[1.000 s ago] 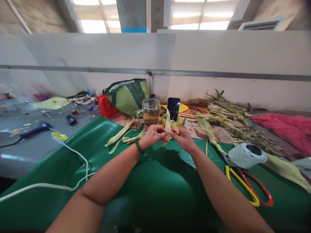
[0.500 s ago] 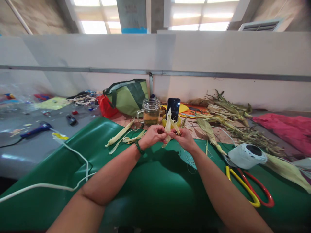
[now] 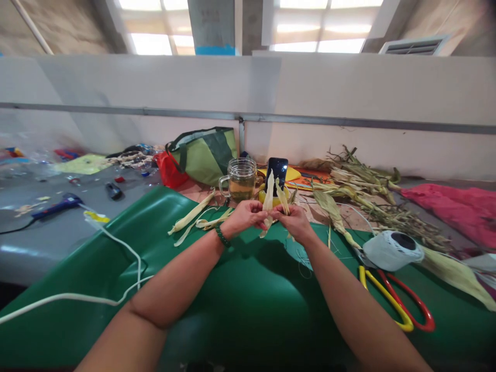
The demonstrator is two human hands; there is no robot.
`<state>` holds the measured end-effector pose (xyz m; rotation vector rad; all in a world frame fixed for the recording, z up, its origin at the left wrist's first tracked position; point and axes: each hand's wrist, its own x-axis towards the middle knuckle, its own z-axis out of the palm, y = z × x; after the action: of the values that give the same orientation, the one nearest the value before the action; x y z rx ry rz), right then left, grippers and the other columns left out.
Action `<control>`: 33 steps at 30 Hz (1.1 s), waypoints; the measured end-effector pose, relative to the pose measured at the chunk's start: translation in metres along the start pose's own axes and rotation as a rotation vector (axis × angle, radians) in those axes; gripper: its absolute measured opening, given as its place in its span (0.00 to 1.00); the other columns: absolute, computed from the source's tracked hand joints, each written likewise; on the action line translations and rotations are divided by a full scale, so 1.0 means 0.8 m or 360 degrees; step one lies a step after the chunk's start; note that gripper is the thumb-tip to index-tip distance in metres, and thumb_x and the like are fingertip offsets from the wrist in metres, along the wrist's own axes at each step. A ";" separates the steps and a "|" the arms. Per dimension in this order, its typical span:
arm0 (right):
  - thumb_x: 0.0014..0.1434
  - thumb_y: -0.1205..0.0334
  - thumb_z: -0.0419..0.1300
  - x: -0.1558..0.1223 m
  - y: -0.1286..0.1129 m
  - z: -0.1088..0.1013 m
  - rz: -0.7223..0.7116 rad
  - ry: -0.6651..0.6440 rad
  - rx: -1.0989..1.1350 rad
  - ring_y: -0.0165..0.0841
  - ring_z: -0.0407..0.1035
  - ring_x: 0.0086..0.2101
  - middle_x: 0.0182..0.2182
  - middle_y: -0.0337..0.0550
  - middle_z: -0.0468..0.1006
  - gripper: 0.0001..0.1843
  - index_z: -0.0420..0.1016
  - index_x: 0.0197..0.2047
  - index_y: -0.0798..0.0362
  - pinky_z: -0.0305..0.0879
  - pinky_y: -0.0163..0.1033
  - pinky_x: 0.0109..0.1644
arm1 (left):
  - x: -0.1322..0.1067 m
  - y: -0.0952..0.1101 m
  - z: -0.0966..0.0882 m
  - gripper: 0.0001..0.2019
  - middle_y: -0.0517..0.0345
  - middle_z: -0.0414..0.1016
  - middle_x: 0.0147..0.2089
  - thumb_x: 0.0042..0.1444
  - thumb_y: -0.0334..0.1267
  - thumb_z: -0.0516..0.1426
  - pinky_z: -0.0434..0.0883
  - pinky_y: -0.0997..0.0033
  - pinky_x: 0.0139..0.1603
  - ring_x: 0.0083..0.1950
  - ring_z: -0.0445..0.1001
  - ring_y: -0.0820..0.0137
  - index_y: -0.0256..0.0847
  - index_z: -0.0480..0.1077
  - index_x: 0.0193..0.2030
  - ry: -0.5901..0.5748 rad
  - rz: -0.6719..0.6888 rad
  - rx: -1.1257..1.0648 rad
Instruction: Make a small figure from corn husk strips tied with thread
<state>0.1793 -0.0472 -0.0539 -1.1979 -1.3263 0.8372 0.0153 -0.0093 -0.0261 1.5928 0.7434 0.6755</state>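
Note:
Both hands meet above the green mat, in the middle of the view. My left hand, with a green bead bracelet at the wrist, pinches a pale strip of corn husk that stands upright. Close beside it, my right hand is closed on a second, narrower husk strip. The lower ends of both strips are partly hidden by the fingers. On the mat to the left lie a rolled husk and some thinner husk pieces.
Behind the hands stand a glass mug of amber liquid and a phone. To the right are a white thread spool, red-and-yellow-handled scissors and a heap of dry husks. A white cable crosses the mat's left side.
The narrower husk strip in my right hand has swung from leaning right to nearly upright. Both hands stay almost in the same place.

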 end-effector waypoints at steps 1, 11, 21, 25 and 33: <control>0.40 0.49 0.65 0.000 0.000 0.000 0.0002 0.0009 0.0001 0.26 0.57 0.22 0.18 0.36 0.67 0.17 0.71 0.21 0.55 0.55 0.35 0.27 | 0.000 0.001 -0.003 0.11 0.60 0.72 0.23 0.48 0.39 0.62 0.69 0.79 0.25 0.23 0.73 0.75 0.33 0.67 0.30 -0.0046 -0.0024 -0.0050; 0.43 0.45 0.64 -0.001 -0.001 -0.002 -0.0068 -0.0084 -0.0140 0.26 0.54 0.22 0.17 0.35 0.64 0.20 0.69 0.20 0.54 0.53 0.34 0.26 | 0.000 -0.002 -0.006 0.11 0.58 0.72 0.22 0.45 0.39 0.63 0.70 0.77 0.26 0.24 0.74 0.73 0.32 0.69 0.27 -0.0061 0.0066 0.0023; 0.53 0.47 0.56 -0.004 -0.001 -0.003 -0.0362 -0.0056 -0.0593 0.28 0.54 0.23 0.18 0.36 0.59 0.20 0.61 0.20 0.53 0.52 0.35 0.29 | 0.000 0.000 0.002 0.07 0.62 0.70 0.19 0.45 0.33 0.58 0.67 0.80 0.21 0.21 0.73 0.73 0.34 0.65 0.22 0.0091 0.0082 0.0113; 0.54 0.48 0.55 -0.005 -0.002 -0.004 -0.0371 -0.0112 -0.0571 0.28 0.54 0.23 0.19 0.36 0.59 0.20 0.60 0.21 0.53 0.51 0.35 0.29 | -0.001 -0.001 0.003 0.06 0.61 0.71 0.20 0.46 0.34 0.58 0.69 0.78 0.23 0.21 0.73 0.73 0.34 0.67 0.23 0.0080 0.0050 0.0070; 0.52 0.48 0.59 -0.021 -0.030 0.010 -0.0256 -0.0354 -0.0179 0.26 0.51 0.21 0.18 0.35 0.59 0.18 0.65 0.21 0.53 0.49 0.34 0.26 | 0.011 -0.012 -0.002 0.03 0.64 0.69 0.17 0.42 0.27 0.57 0.64 0.81 0.21 0.20 0.71 0.75 0.34 0.68 0.21 0.0220 0.0136 0.0438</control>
<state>0.1652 -0.0674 -0.0362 -1.0902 -1.6470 0.8052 0.0187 -0.0007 -0.0349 1.8506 0.9042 0.7769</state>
